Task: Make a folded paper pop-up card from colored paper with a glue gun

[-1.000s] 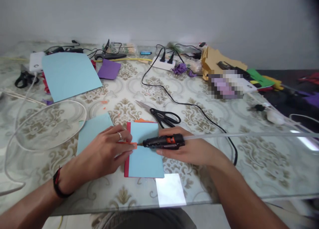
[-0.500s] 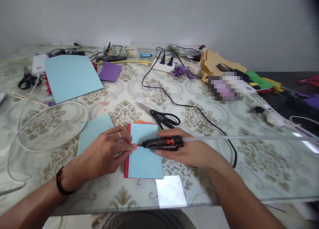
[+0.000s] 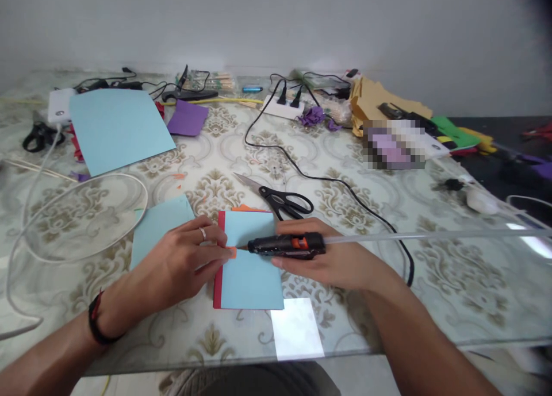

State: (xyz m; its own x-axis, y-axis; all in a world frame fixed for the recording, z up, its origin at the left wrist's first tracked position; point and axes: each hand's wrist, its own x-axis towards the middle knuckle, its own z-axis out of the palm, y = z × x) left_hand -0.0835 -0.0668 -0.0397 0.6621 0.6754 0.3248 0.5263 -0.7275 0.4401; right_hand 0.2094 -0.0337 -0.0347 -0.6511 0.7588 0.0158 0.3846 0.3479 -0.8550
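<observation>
My right hand (image 3: 319, 258) is wrapped round a black hot glue gun (image 3: 284, 246), a long clear glue stick (image 3: 414, 236) trailing from its back end to the right. Its nozzle points left, close to a small orange paper piece (image 3: 233, 252). The fingertips of my left hand (image 3: 190, 252) pinch that piece over a light blue booklet (image 3: 252, 284) with a red left edge. Whether the nozzle touches the orange paper I cannot tell. Orange paper (image 3: 244, 208) peeks out behind the booklet's far edge. Another light blue sheet (image 3: 161, 220) lies partly under my left hand.
Black-handled scissors (image 3: 282, 200) lie just beyond the booklet. A black cord (image 3: 319, 179) runs from the white power strip (image 3: 282, 107) round to the right. A large blue sheet (image 3: 121, 129), purple paper (image 3: 188, 118) and a looped white cable (image 3: 144, 212) lie left; brown paper (image 3: 383, 100) sits back right.
The view has shifted slightly. Both hands stay nearly in place, the glue gun nozzle still close to the orange paper.
</observation>
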